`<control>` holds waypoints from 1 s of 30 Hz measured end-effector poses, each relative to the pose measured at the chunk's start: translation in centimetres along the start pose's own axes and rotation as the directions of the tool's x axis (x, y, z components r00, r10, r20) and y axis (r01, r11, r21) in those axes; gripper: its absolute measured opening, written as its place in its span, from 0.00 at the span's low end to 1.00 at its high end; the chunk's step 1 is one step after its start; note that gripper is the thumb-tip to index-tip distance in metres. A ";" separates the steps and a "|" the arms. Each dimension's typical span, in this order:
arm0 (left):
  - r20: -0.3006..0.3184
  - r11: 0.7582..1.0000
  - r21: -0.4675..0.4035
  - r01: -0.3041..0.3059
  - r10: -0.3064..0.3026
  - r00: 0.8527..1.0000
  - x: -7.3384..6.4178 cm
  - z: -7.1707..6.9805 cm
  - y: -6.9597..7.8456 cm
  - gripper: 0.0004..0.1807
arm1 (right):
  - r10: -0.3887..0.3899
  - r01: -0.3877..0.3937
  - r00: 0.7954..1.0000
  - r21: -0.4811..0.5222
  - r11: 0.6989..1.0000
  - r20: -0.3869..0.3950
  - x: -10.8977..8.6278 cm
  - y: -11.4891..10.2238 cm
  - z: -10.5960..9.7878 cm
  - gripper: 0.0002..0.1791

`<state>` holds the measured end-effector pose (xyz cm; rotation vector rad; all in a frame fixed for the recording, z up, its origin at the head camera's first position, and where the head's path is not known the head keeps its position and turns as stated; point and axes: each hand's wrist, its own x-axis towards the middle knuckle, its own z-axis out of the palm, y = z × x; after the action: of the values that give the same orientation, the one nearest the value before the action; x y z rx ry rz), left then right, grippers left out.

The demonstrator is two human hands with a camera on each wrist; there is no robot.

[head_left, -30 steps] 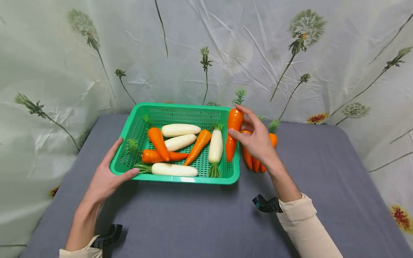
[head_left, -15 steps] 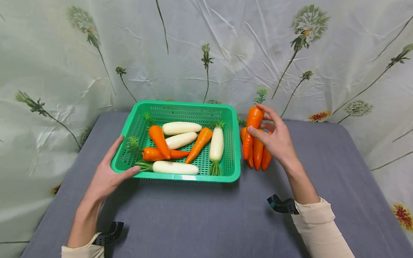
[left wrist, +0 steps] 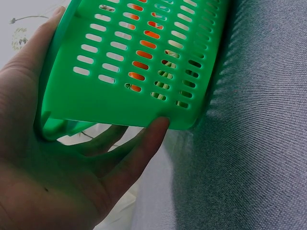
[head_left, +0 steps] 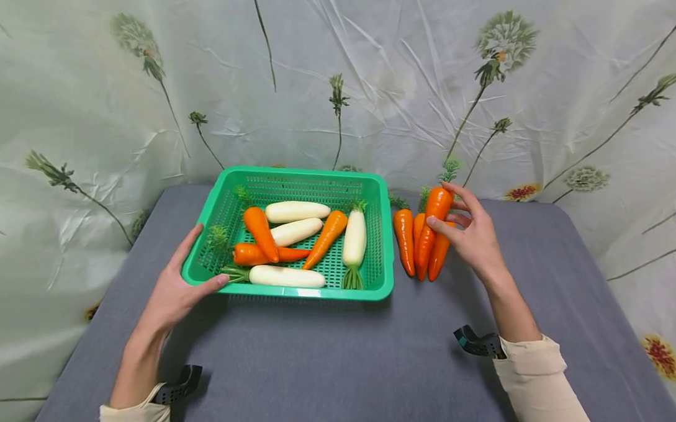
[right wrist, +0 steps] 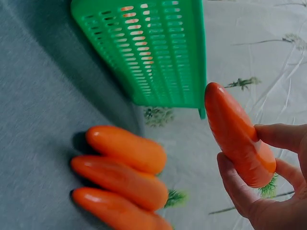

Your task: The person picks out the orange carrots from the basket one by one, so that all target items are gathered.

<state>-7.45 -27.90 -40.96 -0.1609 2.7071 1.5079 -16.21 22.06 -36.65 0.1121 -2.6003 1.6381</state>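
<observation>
1. While spread around the near left corner with the left hand (head_left: 170, 292), holds the green basket (head_left: 357, 295), with thumb along the near rim and fingers on the left side, likely to stop any slide across the grey table (head_left: 321, 365)
2. Inside, shows four white radishes (head_left: 287, 277) and three orange carrots (head_left: 327, 237), with one carrot crossed over another at left, as if put in without sorting
3. At right, pinches a held carrot (head_left: 437, 208) between thumb and fingers of the right hand (head_left: 475, 240), by its thick upper part, apparently for a sure hold, above three loose carrots (head_left: 405, 241)
4. As for those three, laid side by side just right of the basket with tips near, perhaps for quick reach
5. Farthest off, backed by a flower-printed curtain (head_left: 220, 58), seemingly hung as a screen
</observation>
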 end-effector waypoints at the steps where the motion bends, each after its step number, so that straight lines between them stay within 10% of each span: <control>1: -0.001 1.000 0.006 0.003 -0.003 1.000 0.0 0.0 0.0 0.59 | 0.005 -0.005 1.000 -0.002 1.000 0.001 0.0 0.2 -0.1 0.39; 30: 0.000 1.000 -0.001 0.030 -0.030 1.000 0.0 0.0 0.0 0.59 | 0.151 -0.152 0.988 -0.116 0.981 -0.024 -0.3 6.8 -2.0 0.42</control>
<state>-7.49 -27.88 -40.98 -0.2010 2.6913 1.5010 -16.54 26.82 -41.92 -0.1067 -2.7474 1.5164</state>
